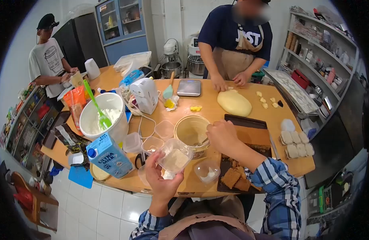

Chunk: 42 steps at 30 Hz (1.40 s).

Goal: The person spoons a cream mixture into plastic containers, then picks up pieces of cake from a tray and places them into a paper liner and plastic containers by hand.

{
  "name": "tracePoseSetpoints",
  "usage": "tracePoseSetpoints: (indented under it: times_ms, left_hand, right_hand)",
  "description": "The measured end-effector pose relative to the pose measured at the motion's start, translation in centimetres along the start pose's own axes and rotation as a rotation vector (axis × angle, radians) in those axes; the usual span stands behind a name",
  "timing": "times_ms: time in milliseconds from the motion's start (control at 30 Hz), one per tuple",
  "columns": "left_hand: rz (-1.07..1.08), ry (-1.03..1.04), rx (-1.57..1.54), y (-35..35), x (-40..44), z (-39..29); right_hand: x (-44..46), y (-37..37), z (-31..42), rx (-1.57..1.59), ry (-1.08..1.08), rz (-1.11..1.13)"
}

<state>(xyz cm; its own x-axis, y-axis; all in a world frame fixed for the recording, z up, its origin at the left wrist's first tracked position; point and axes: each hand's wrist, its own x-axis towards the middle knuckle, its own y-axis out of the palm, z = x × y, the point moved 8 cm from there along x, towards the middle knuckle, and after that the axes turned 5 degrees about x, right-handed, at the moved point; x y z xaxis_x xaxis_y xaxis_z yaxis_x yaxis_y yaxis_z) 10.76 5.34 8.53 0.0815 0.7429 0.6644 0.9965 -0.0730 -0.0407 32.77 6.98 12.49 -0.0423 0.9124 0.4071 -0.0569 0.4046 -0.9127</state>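
Left fingers (153, 163) — around clear plastic tub (175, 157)

Checked sleeves (281, 200) in blue, white and black; tan apron (180, 225).

Left of the blue, glass-doored cabinet (126, 52) stands a black unit (81, 40), perhaps a fridge; right, white wall (192, 18), then grey metal shelving (320, 49); in front, white floor tiles (112, 202).
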Motion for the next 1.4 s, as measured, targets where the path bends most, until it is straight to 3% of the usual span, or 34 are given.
tracePoseSetpoints:
  times_ms: [400, 600, 667, 733, 867, 1033, 1167, 1400]
  left_hand:
    - [0.124, -0.019, -0.11, 3.0, -1.4, -1.3]
    - [0.188, -0.084, -0.246, 4.3, -2.1, -2.2]
    - [0.234, -0.135, -0.346, 4.9, -2.6, -2.1]
    - [0.305, -0.202, -0.462, 5.7, -3.3, -1.9]
    - [0.394, -0.35, -0.717, 7.4, -5.0, -1.7]
    - [0.51, -0.515, -0.97, 10.2, -6.9, -1.6]
    - [0.589, -0.477, -0.834, 11.7, -7.3, -3.6]
    - [0.624, -0.106, -0.475, 12.7, -8.4, -6.1]
  right_hand:
    - [-3.5, -6.1, -2.1, 0.256, 0.118, -0.116]
    - [-9.7, -11.2, -2.4, 0.423, 0.115, -0.273]
    - [-13.1, -13.4, -3.2, 0.491, 0.312, -0.254]
    - [-17.2, -15.6, -4.7, 0.581, 0.382, -0.393]
    - [-28.0, -17.5, -9.1, 0.405, 0.75, -0.664]
    - [-38.1, -16.4, -10.0, 0.539, 0.968, -0.823]
    - [-38.2, -14.9, -8.1, 0.629, 1.084, -0.866]
    - [-31.4, -12.8, -5.3, 0.817, 0.769, -0.802]
